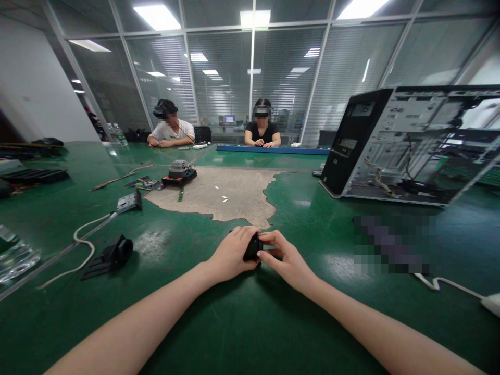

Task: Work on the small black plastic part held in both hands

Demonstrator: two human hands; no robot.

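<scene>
A small black object [252, 249] is held between my two hands, just above the green table [219, 317] at the centre of the head view. My left hand [235, 253] is wrapped over its left side, with the palm hiding much of it. From the right, my right hand [284, 256] pinches its edge between thumb and fingers. What exactly the object is I cannot make out. Beyond the hands lies a bare beige patch [242, 200] of the tabletop with a few white scraps on it.
An open computer case [363, 146] stands at the right. A black plastic part [111, 256], a metal bracket [128, 201] and a cooler-like part [179, 172] lie to the left. White cables run on both sides. Two people sit across the table behind a blue bar [273, 150].
</scene>
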